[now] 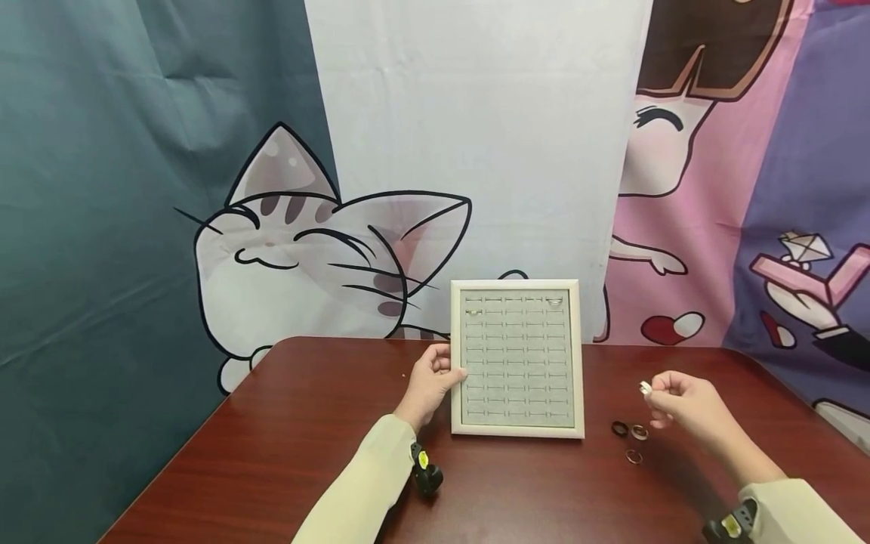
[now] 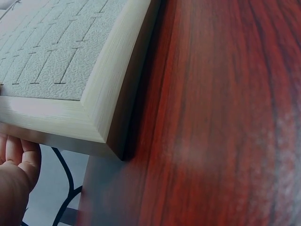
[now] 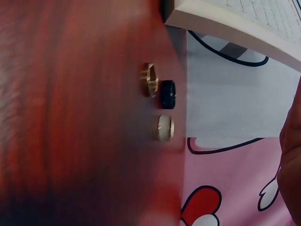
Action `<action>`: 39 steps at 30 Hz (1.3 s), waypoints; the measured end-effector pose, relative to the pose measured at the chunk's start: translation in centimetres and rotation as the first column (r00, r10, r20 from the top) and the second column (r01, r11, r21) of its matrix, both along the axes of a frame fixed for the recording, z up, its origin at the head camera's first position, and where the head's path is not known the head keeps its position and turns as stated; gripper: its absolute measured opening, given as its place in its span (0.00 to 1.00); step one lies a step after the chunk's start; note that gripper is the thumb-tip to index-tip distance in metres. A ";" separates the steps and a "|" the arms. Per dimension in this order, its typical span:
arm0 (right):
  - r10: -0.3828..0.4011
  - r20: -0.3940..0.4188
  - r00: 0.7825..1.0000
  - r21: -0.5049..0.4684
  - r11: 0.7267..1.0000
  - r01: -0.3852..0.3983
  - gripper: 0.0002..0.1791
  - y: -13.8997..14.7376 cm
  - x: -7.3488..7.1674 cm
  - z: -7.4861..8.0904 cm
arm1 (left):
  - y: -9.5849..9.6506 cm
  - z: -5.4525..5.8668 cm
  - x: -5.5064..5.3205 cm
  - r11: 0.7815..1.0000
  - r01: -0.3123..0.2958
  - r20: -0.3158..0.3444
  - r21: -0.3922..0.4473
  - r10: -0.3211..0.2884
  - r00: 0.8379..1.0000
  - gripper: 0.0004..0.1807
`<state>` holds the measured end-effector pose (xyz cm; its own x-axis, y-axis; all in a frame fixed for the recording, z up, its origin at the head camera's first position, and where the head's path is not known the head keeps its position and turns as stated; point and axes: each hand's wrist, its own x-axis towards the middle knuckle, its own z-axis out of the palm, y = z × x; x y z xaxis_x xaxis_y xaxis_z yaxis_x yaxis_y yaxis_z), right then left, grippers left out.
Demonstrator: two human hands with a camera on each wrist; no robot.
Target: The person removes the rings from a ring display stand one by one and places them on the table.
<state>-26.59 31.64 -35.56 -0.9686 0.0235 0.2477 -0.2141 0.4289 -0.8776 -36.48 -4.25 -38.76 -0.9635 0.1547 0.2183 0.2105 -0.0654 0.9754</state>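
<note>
A pale-framed ring display board (image 1: 519,363) with a grey slotted pad stands upright on the table. Gripping its left edge is my left hand (image 1: 424,385), thumb on the front; curled fingers (image 2: 29,162) show beside the frame in the left wrist view. One gold-coloured ring (image 1: 473,312) sits in the pad's upper left, and a silvery ring (image 1: 554,302) in its top right slot. To the right of the board, my right hand (image 1: 689,404) pinches a small whitish ring (image 1: 645,387) between thumb and finger, above the table.
Below the right hand, a black ring (image 1: 620,428), a white-and-gold ring (image 3: 165,128) and a thin gold ring (image 3: 151,80) lie close together on the red-brown table (image 1: 326,423). Behind the table's far edge hangs a cartoon-printed curtain (image 1: 476,113).
</note>
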 end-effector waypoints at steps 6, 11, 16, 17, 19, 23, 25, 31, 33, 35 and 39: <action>0.048 0.068 0.997 -0.004 0.999 -0.048 0.08 0.2 0.6 -0.6 | -0.1 0.2 0.1 1.000 0.009 0.015 0.012 -0.010 1.000 0.23; 0.085 0.145 0.986 -0.001 0.996 -0.086 0.08 0.6 1.1 -1.5 | -0.2 1.0 0.7 1.000 0.022 0.018 0.005 -0.022 1.000 0.22; 0.133 0.242 0.961 0.015 0.990 -0.141 0.08 1.1 1.4 -2.4 | -0.2 2.0 1.7 1.000 0.018 0.014 -0.011 -0.018 1.000 0.21; 0.151 0.256 0.955 0.011 0.987 -0.159 0.08 1.2 1.4 -2.5 | -0.2 2.0 1.7 1.000 0.019 0.016 -0.013 -0.018 1.000 0.22; 0.187 0.275 0.943 0.007 0.981 -0.196 0.07 1.5 1.4 -2.7 | -0.2 2.0 1.8 1.000 0.021 0.012 -0.008 -0.021 1.000 0.21; 0.232 0.306 0.923 0.013 0.969 -0.248 0.07 2.0 1.3 -3.3 | -0.2 1.9 1.8 1.000 0.026 0.006 -0.003 -0.026 1.000 0.22; 0.239 0.322 0.916 0.023 0.965 -0.260 0.08 2.2 1.3 -3.7 | -0.2 1.9 1.8 1.000 0.026 0.007 -0.002 -0.025 1.000 0.22; 0.234 0.341 0.910 0.039 0.964 -0.262 0.06 2.6 1.5 -4.8 | -0.2 1.8 1.9 1.000 0.018 0.019 -0.011 -0.018 1.000 0.21; 0.237 0.342 0.909 0.041 0.963 -0.267 0.06 2.7 1.6 -5.0 | -0.2 1.9 1.9 1.000 0.018 0.016 -0.009 -0.018 1.000 0.21; 0.245 0.346 0.906 0.033 0.962 -0.272 0.07 2.8 1.6 -5.1 | -0.2 1.9 1.9 1.000 0.020 0.012 -0.006 -0.020 1.000 0.21; 0.247 0.356 0.901 0.020 0.962 -0.271 0.08 2.8 1.5 -5.2 | -0.1 1.9 2.0 1.000 0.019 0.017 -0.011 -0.019 1.000 0.22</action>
<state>-25.06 34.42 -40.77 -0.9630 -0.2446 -0.1127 -0.0130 0.4600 -0.8878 -34.52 -4.35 -36.83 -0.9639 0.1756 0.2000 0.1925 -0.0586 0.9795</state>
